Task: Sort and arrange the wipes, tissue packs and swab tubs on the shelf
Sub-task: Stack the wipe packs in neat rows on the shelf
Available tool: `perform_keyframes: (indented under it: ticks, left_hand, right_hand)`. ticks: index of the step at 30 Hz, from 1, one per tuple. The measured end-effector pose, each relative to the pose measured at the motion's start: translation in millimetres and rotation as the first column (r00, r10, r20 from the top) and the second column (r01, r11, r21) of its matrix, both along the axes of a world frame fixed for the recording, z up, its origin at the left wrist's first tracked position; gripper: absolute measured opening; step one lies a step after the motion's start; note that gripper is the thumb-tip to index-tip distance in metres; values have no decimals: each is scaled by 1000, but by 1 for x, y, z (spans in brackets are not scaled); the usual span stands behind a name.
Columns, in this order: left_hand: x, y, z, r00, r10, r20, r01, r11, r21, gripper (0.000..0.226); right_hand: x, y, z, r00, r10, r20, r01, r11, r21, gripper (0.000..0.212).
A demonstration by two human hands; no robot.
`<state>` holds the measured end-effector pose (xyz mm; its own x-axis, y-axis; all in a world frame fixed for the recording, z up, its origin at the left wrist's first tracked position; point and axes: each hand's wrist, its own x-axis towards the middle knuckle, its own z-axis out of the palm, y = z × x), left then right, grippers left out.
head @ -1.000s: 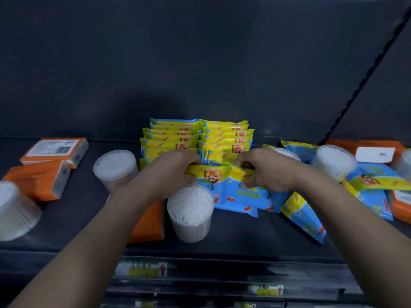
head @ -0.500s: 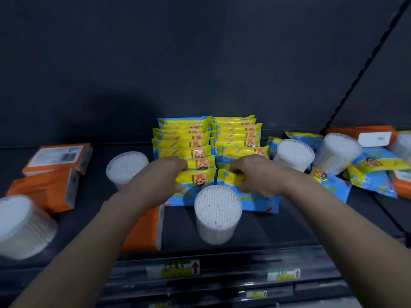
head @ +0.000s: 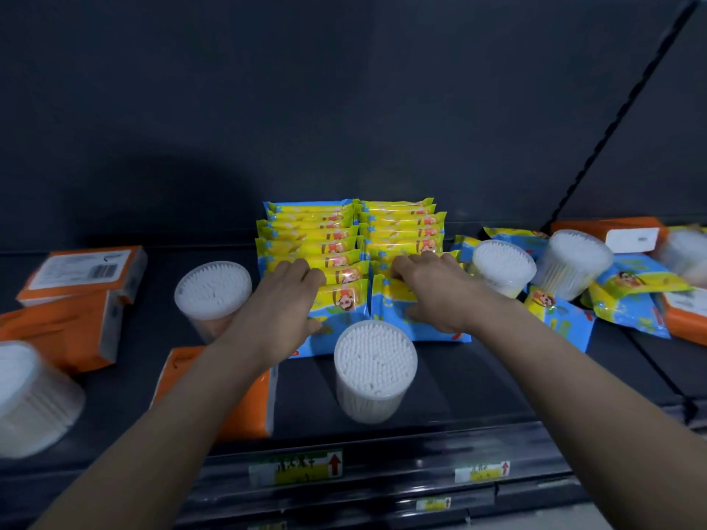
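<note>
Gripping the front wipes packs point(head: 344, 304) just behind the swab tub point(head: 375, 361), we curl left hand point(head: 283, 300) and right hand point(head: 432, 292) fingers over their crosswise top edges.

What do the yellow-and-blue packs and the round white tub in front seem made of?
Yellow-and-blue packs: thin glossy plastic film, judging by glints and printed wrapper. Front tub: probably clear hard plastic; its white look comes from packed cotton swab tips seen through it.
</note>
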<state>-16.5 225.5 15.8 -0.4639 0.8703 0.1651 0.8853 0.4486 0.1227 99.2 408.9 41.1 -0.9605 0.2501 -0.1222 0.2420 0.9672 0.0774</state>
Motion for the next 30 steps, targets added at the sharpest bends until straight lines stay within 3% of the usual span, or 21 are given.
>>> perform_keyframes:
  ticks: [8,15,19,23,30]
  left_hand:
    - [-4,2,-3,996,-58,-63,61,997,42,57]
    - [1,-9,-7,990,-83,-118,95,991,99,66]
    - [9,-7,9,994,-107,-24,109,972,206,45]
    - [22,11,36,988,-144,-50,152,922,357,29]
    - [89,56,66,932,-357,-65,344,813,471,25]
  right_hand:
    - [0,-1,-2,999,19,-46,-17,998,55,56]
    - [16,-7,-4,990,9,-138,1,997,76,48]
    - [39,-3,0,976,-53,-211,60,998,29,41]
    - [77,7,7,944,-194,-268,202,979,2,32]
    - [159,40,17,870,-368,-328,372,927,-54,37]
